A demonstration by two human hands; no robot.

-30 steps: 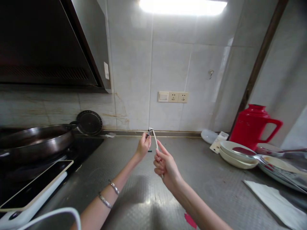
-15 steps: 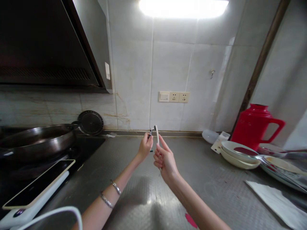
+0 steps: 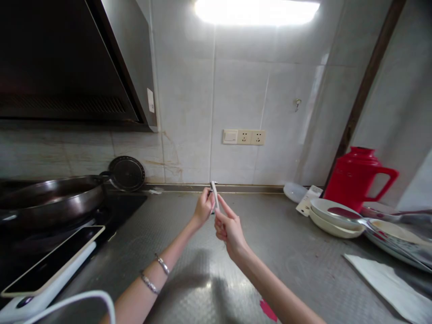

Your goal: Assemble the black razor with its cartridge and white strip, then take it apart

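**White stick brought up to a small metal-headed tool, both held in the air**

Left hand (image 3: pixel 203 208): fingers pinched around the small metal-headed tool (image 3: pixel 209 191), head upward. Right hand (image 3: pixel 231 231): closed on the white stick (image 3: pixel 215 196), slim and brush-like, forefinger extended along it. Stick's upper end overlaps the tool's head in view; contact cannot be told. Both items are above the steel counter (image 3: pixel 280 238), in front of the tiled wall (image 3: pixel 239 164).

Step, as judged: working the stick's end against the tool's head. Next move seems to call for a firm left pinch and small, controlled right-hand strokes.

Farther out: pan (image 3: pixel 67 195) on the left; red flask (image 3: pixel 351 180) and stacked bowls (image 3: pixel 334 230) on the right.
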